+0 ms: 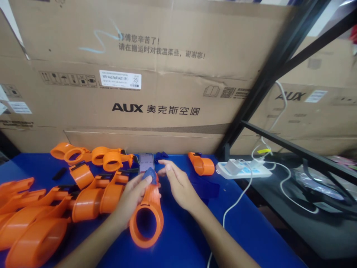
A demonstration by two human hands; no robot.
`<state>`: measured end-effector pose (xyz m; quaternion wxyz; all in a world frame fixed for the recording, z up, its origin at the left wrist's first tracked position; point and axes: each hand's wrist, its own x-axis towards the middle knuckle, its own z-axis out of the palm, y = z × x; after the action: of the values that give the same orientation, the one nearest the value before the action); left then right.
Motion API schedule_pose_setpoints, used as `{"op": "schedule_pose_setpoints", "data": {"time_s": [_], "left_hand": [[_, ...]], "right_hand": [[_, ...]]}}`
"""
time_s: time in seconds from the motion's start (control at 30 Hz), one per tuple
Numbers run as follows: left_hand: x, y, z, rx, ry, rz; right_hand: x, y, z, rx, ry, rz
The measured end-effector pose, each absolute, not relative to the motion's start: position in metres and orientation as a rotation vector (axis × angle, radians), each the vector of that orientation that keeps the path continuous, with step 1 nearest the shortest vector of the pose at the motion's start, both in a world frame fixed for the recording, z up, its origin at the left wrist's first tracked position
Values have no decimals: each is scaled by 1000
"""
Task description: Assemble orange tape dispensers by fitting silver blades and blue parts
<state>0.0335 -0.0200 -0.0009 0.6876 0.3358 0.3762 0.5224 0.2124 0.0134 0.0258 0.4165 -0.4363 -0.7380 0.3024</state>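
My left hand (131, 198) is closed around the handle of an orange plastic tape dispenser (153, 204), whose empty ring hangs toward me. The left thumb presses on a small blue piece (150, 173) at the handle's far end. Just to the right of that end is my right hand (180, 185), its fingers apart and nothing visible in them. Behind the held dispenser lies a phone (146, 160) with digits on its screen, partly covered by the blue piece. A few dark blue pieces (161, 155) rest beside the phone.
Several more orange dispensers (87, 204) crowd the left of the blue table (178, 238); a single dispenser (203, 165) stands back right. Beside it, a white power strip (245, 169) trails cables. Large cardboard boxes (167, 82) and a black metal frame (259, 78) border the back.
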Motion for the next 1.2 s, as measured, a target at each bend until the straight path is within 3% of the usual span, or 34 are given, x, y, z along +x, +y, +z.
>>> {"op": "schedule_pose_setpoints", "data": {"time_s": [0.17, 0.23, 0.63, 0.9, 1.2], "left_hand": [[31, -17, 0, 585, 831, 1041], [29, -13, -2, 532, 808, 974], [29, -15, 4, 478, 818, 999], [32, -17, 8, 493, 832, 1040], [35, -22, 12, 532, 837, 1083]], "right_hand": [[244, 25, 35, -1802, -2051, 56], [255, 28, 35, -2016, -2111, -50], [259, 30, 29, -2061, -2325, 108], [274, 26, 39, -1795, -2512, 429], [272, 30, 27, -1630, -2448, 438]]}}
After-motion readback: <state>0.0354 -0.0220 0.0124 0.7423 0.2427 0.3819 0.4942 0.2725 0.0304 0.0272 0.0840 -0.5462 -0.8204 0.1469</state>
